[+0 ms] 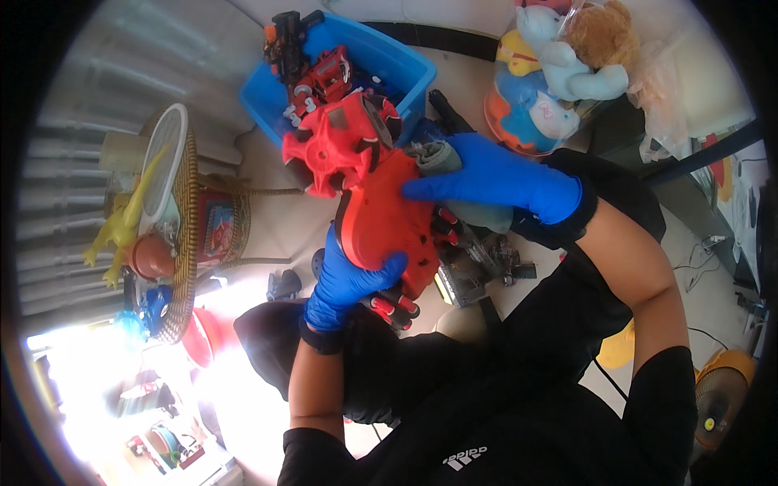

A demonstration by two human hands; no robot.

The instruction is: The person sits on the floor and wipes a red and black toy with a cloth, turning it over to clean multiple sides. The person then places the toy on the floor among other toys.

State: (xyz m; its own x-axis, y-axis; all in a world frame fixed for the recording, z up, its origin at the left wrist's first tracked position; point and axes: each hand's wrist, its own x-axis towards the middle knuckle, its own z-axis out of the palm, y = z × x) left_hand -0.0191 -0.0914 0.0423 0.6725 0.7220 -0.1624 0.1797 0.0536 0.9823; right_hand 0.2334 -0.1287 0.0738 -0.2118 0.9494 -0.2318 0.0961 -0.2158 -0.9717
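Observation:
A large red plastic toy (389, 209) with black and white parts is held up in front of my lap. Around its lower left side, my blue-gloved left hand (352, 279) has its thumb pressed on the red face. My right hand (486, 176), gloved in blue too, reaches over from the right with a finger on the toy's surface. Under that hand is a rolled grey-green cloth (439, 157), pinned between palm and toy. A red star-shaped piece (325, 155) forms the toy's far end, close to the blue bin.
A blue plastic bin (419, 70) with red and dark toys stands ahead. Dark toy parts (465, 279) lie on the floor by my knees. A wicker shelf (189, 243) with a yellow dinosaur (130, 212) is at left. Plush toys (565, 54) sit far right, a fan (720, 389) lower right.

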